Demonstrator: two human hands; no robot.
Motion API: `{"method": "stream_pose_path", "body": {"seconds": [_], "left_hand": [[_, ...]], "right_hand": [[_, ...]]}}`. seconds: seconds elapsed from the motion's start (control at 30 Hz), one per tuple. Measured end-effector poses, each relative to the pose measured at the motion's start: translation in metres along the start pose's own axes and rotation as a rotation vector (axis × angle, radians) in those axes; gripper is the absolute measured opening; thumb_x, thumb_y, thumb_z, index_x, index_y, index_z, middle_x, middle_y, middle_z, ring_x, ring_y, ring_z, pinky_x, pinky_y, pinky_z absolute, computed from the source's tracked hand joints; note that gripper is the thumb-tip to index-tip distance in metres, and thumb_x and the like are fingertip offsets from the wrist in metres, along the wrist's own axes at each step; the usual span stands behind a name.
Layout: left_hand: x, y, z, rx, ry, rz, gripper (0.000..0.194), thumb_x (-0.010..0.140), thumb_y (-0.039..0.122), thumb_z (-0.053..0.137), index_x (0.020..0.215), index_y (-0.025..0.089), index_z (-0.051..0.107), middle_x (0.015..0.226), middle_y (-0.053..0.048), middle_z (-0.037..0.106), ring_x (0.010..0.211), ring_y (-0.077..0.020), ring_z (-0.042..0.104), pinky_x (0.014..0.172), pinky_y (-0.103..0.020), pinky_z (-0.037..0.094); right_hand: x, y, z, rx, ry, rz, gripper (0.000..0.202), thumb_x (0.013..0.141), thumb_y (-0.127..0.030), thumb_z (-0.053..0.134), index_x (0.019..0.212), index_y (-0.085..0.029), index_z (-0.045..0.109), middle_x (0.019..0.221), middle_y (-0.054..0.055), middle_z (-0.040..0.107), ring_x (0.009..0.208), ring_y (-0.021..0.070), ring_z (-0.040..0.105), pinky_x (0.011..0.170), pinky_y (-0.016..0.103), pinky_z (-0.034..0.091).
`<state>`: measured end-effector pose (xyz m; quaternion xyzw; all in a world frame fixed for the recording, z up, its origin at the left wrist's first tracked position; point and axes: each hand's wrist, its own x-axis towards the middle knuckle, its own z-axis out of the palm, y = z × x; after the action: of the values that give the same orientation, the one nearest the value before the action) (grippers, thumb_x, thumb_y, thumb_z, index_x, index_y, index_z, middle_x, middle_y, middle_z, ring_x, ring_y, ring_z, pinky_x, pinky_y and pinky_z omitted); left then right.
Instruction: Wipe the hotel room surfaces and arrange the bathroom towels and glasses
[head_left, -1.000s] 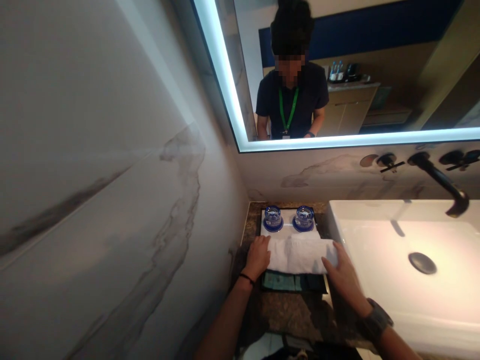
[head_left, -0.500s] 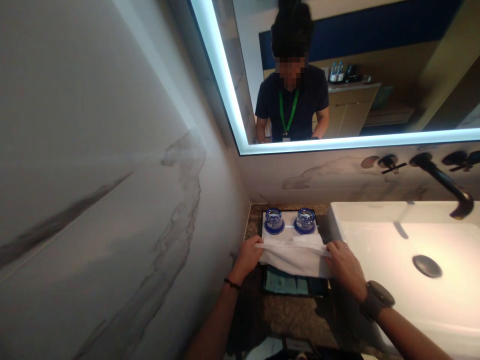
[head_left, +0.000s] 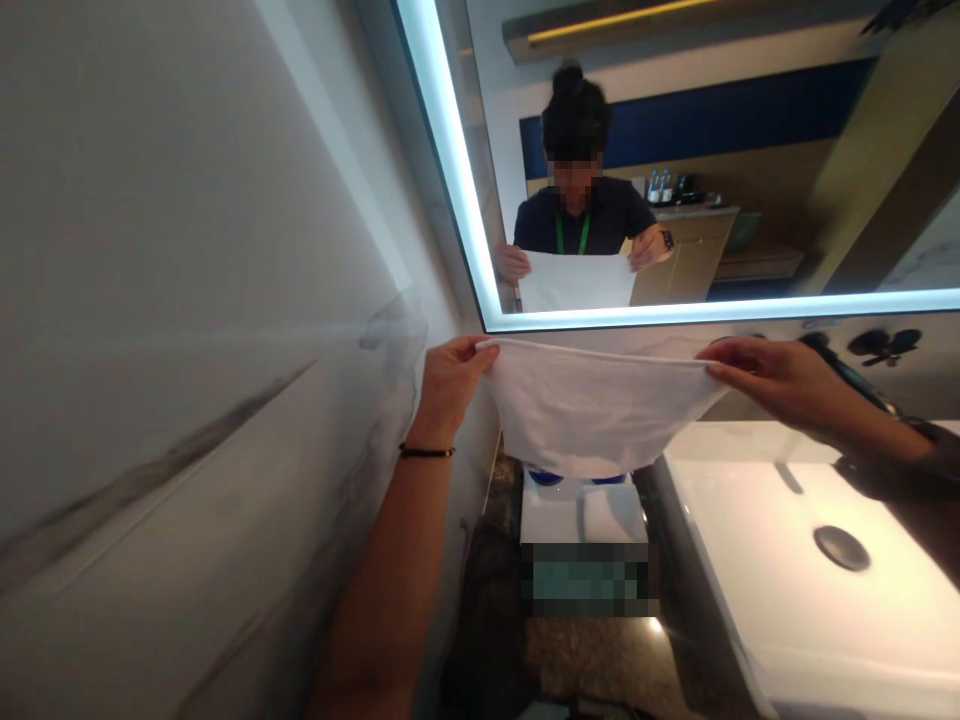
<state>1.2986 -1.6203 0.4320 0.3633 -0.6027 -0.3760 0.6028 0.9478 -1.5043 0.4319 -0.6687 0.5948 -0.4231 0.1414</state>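
Observation:
A white hand towel (head_left: 592, 405) hangs stretched between my two hands, raised above the counter in front of the mirror. My left hand (head_left: 454, 375) pinches its upper left corner. At the upper right corner my right hand (head_left: 757, 375) grips the edge between thumb and fingers. Below the cloth lies a tray with a white liner (head_left: 551, 515), and on it rests a folded white cloth (head_left: 615, 512). Only the blue bases of two glasses (head_left: 545, 478) show under the towel's lower edge; the rest of them is hidden.
To the right is a white sink basin (head_left: 757, 540) with a dark drain (head_left: 841, 547). Dark taps (head_left: 885, 345) are on the wall behind my right hand. A lit mirror (head_left: 712, 250) stands ahead, and a marble wall (head_left: 262, 450) rises close on the left.
Both hands have lifted the towel up from the tray and spread it out wider. The folded cloth on the tray is now uncovered, while the glasses are mostly covered from view.

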Motion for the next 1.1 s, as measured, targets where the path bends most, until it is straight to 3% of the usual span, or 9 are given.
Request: {"method": "stream_pose_path", "body": {"seconds": [0.1, 0.27, 0.37, 0.47, 0.67, 0.8, 0.87, 0.97, 1.1], "left_hand": [[0.017, 0.023, 0.004, 0.004, 0.032, 0.039, 0.032, 0.061, 0.035, 0.076, 0.081, 0.009, 0.070, 0.067, 0.001, 0.063, 0.061, -0.0085, 0.051, 0.061, -0.023, 0.041], [0.020, 0.032, -0.002, -0.014, 0.045, 0.082, 0.035, 0.061, 0.036, 0.078, 0.082, 0.009, 0.071, 0.067, 0.001, 0.063, 0.060, -0.0074, 0.050, 0.061, -0.023, 0.043], [0.014, 0.026, -0.007, -0.024, 0.054, 0.077, 0.038, 0.060, 0.038, 0.078, 0.083, 0.009, 0.071, 0.069, 0.000, 0.064, 0.061, -0.0072, 0.051, 0.061, -0.022, 0.044], [0.007, 0.016, -0.012, -0.021, 0.063, 0.035, 0.040, 0.059, 0.041, 0.079, 0.082, 0.010, 0.070, 0.068, 0.001, 0.064, 0.062, -0.0078, 0.052, 0.062, -0.023, 0.044], [0.010, -0.002, -0.014, -0.047, 0.052, -0.017, 0.039, 0.059, 0.040, 0.079, 0.081, 0.010, 0.070, 0.069, 0.001, 0.063, 0.062, -0.0075, 0.051, 0.063, -0.023, 0.043], [0.007, 0.003, -0.018, -0.040, 0.072, 0.006, 0.033, 0.062, 0.037, 0.077, 0.080, 0.010, 0.071, 0.069, 0.001, 0.064, 0.064, -0.0081, 0.052, 0.064, -0.022, 0.044], [-0.007, 0.006, -0.026, -0.028, 0.087, 0.040, 0.030, 0.064, 0.035, 0.075, 0.081, 0.011, 0.071, 0.070, 0.001, 0.064, 0.065, -0.0081, 0.053, 0.065, -0.022, 0.044], [-0.051, -0.004, -0.044, -0.034, 0.106, 0.003, 0.026, 0.067, 0.032, 0.074, 0.084, 0.013, 0.071, 0.072, 0.002, 0.065, 0.067, -0.0083, 0.054, 0.065, -0.020, 0.043], [-0.128, -0.065, -0.066, -0.011, 0.028, -0.318, 0.024, 0.069, 0.035, 0.072, 0.083, 0.015, 0.071, 0.074, 0.001, 0.067, 0.069, -0.0114, 0.057, 0.065, -0.021, 0.044]], "right_hand": [[0.011, -0.023, -0.010, -0.103, 0.099, -0.044, 0.058, 0.074, -0.070, 0.057, 0.087, -0.014, 0.070, 0.071, 0.006, 0.067, 0.064, 0.0175, 0.057, 0.063, 0.035, 0.041], [0.013, -0.031, -0.012, -0.090, 0.194, 0.001, 0.022, 0.085, -0.035, 0.060, 0.087, -0.014, 0.069, 0.071, 0.002, 0.066, 0.063, 0.0132, 0.056, 0.063, 0.031, 0.039], [0.007, -0.033, -0.009, -0.119, 0.173, -0.077, 0.041, 0.084, -0.054, 0.056, 0.084, -0.015, 0.067, 0.068, 0.002, 0.064, 0.060, 0.0119, 0.054, 0.061, 0.030, 0.037], [0.002, -0.032, -0.003, -0.091, 0.120, -0.120, 0.066, 0.073, -0.078, 0.049, 0.083, -0.016, 0.066, 0.066, 0.003, 0.064, 0.058, 0.0142, 0.055, 0.058, 0.031, 0.038], [0.011, -0.024, 0.012, -0.019, 0.085, -0.074, 0.067, 0.067, -0.080, 0.055, 0.082, -0.016, 0.067, 0.071, 0.006, 0.066, 0.065, 0.0173, 0.058, 0.065, 0.036, 0.043], [0.011, -0.029, 0.010, -0.046, 0.068, -0.080, 0.072, 0.065, -0.084, 0.053, 0.082, -0.017, 0.068, 0.068, 0.006, 0.066, 0.061, 0.0175, 0.058, 0.062, 0.036, 0.044], [0.000, -0.030, 0.005, -0.081, 0.076, -0.136, 0.069, 0.067, -0.084, 0.052, 0.083, -0.019, 0.069, 0.070, 0.007, 0.067, 0.060, 0.0192, 0.060, 0.058, 0.036, 0.046], [-0.034, -0.023, 0.006, -0.106, 0.031, -0.203, 0.049, 0.076, -0.072, 0.056, 0.086, -0.026, 0.071, 0.071, 0.005, 0.069, 0.056, 0.0201, 0.062, 0.048, 0.032, 0.047], [-0.097, 0.014, 0.047, -0.005, -0.180, -0.116, 0.030, 0.083, -0.058, 0.056, 0.088, -0.032, 0.072, 0.085, 0.004, 0.073, 0.069, 0.0241, 0.068, 0.048, 0.031, 0.052]]}}
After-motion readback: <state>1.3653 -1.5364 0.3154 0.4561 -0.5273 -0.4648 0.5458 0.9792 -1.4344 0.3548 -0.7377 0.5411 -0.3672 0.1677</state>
